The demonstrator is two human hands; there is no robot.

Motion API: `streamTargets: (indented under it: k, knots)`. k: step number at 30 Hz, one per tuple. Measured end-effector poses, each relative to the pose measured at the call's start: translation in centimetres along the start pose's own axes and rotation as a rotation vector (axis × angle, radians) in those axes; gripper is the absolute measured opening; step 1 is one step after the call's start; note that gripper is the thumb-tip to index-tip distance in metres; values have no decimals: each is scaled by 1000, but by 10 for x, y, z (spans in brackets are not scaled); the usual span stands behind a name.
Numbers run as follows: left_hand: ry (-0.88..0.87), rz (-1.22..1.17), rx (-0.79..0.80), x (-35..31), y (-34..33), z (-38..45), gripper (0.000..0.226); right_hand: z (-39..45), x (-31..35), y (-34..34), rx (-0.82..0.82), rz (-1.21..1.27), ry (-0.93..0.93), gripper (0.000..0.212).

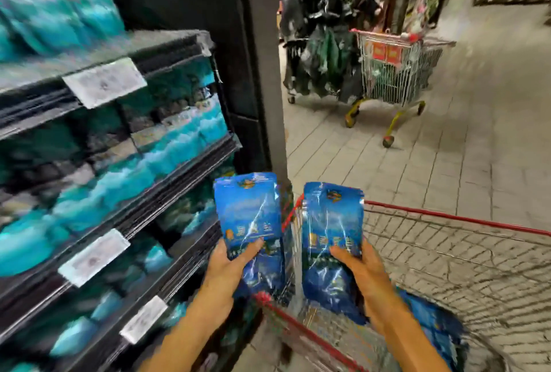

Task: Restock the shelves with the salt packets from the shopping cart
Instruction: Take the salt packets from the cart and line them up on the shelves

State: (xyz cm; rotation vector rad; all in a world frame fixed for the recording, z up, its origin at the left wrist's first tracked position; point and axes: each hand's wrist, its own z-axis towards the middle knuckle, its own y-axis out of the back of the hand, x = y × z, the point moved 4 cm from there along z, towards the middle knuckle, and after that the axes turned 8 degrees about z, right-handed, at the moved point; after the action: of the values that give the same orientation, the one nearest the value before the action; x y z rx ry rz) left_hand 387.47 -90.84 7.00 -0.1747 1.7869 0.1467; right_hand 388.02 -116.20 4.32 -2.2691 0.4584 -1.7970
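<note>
Salt packets: my left hand (229, 264) grips one (249, 216), my right hand (362, 270) another (332, 222); I'd slot them upright onto the shelves (167, 181).

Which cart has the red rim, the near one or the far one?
The near cart, right under the hands and holding blue packets. The far cart down the aisle has yellow legs and a pale rim.
</note>
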Motion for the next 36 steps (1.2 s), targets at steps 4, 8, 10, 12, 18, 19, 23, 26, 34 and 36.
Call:
streamTargets:
  k: [4,8,10,12,18,19,23,26,34,36]
  knots:
    - [-111,0,-166,-44,59,-22,69,8,24,-66,206,-54,86,70]
    - [-183,-3,-305,-77,111,-49,70,13,46,-130,381,-109,203,52]
    - [-216,-14,-340,-92,129,-66,61,10,56,-160,467,-114,231,46]
    - [-261,-30,-420,-107,151,-85,58,4,65,-195,591,-107,244,45]
    - [-364,-11,-645,-149,205,-154,52,-31,86,-291,872,-61,243,54]
    - [-389,-13,-693,-155,214,-165,54,-37,89,-307,917,-47,233,53]
    - [-521,-15,-860,-193,244,-206,51,-63,109,-365,1066,53,187,53]
    - [-625,-19,-900,-237,266,-229,45,-82,138,-411,1157,102,214,51]
    - [-622,17,-903,-318,335,-231,39,-99,191,-527,1188,221,188,33]
    - [-595,54,-866,-326,341,-211,33,-93,195,-548,1170,192,194,35]
